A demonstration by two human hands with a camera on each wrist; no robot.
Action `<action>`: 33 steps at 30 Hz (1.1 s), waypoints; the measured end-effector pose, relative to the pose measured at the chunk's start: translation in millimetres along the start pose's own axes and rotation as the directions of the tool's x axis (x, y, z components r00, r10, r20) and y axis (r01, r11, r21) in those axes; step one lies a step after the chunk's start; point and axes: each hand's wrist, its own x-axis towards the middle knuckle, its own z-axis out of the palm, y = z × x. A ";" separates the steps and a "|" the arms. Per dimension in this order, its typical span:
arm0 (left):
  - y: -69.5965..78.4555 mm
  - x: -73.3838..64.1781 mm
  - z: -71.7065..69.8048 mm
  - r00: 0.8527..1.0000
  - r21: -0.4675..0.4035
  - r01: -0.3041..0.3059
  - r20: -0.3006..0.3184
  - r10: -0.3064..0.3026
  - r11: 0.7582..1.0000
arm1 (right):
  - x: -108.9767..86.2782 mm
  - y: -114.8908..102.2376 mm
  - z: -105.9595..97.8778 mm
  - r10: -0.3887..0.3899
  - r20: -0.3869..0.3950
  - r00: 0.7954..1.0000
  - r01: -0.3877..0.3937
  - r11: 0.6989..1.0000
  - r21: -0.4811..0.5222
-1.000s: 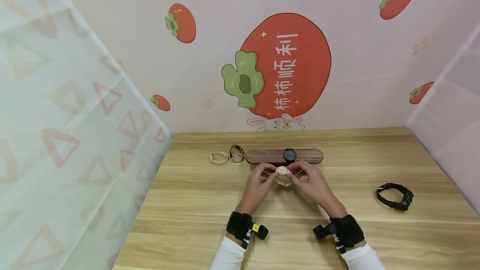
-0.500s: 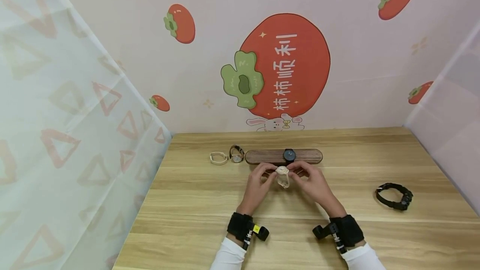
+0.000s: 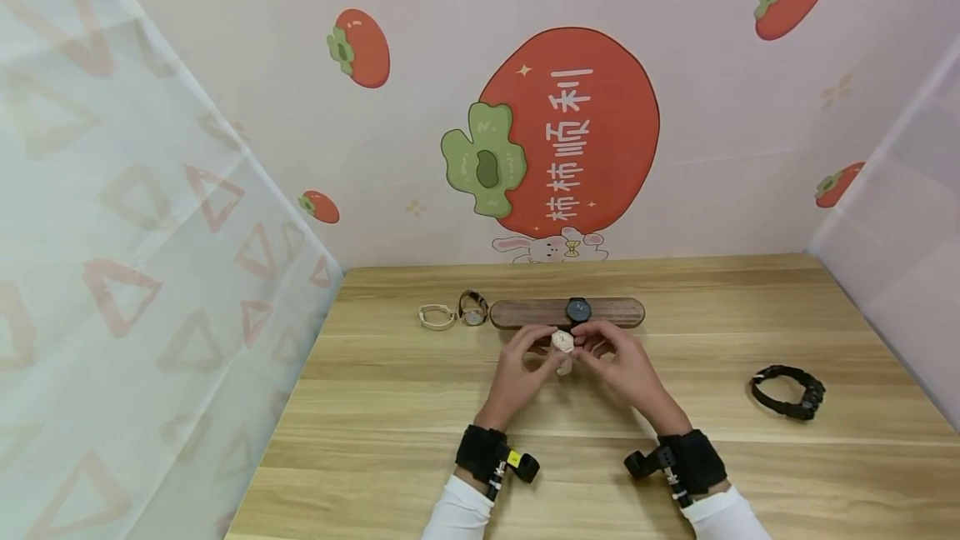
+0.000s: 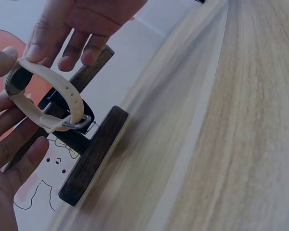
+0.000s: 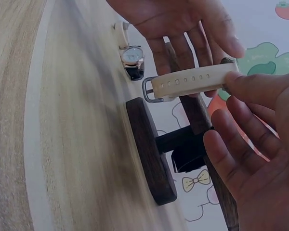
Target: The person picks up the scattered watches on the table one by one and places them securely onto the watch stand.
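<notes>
We count four watches: one cream-strapped, round-faced watch, one round black-dialled watch, one gold-cased, black-strapped watch, one chunky black watch. One cream loop band, face hidden. One dark-wood, round-ended stand. Two bare hands: left hand, right hand. One pale wood-grain tabletop.

The head view looks forward and down from well above the surface, facing the printed backdrop at 12 o'clock. Both wrist views sit low and close, steeply tilted: the left puts the surface at 3 o'clock, the right at 9. All three share the cream watch and wooden stand.
</notes>
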 end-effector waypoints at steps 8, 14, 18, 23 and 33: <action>0.5 0.2 -1.1 1.000 0.037 -0.020 -0.004 0.020 0.999 | -0.1 -0.5 0.1 -0.019 0.006 1.000 0.019 1.000 -0.018; -1.0 0.0 -1.3 0.999 0.030 -0.036 0.010 0.036 0.999 | 0.1 0.7 -0.2 -0.088 0.031 0.996 0.089 0.996 -0.031; -0.3 -0.2 -1.4 0.999 -0.008 -0.045 0.028 0.045 0.999 | 0.0 2.1 -0.5 -0.110 0.070 0.991 0.113 0.993 -0.040; 1.6 0.4 -1.8 0.998 -0.032 -0.035 0.051 0.036 0.999 | -0.4 2.2 -2.1 -0.087 0.101 0.991 0.092 0.995 -0.042; 0.8 1.2 -1.9 0.991 0.017 -0.125 0.058 0.123 0.992 | -1.0 2.3 -5.5 -0.074 0.107 0.992 0.078 0.996 -0.033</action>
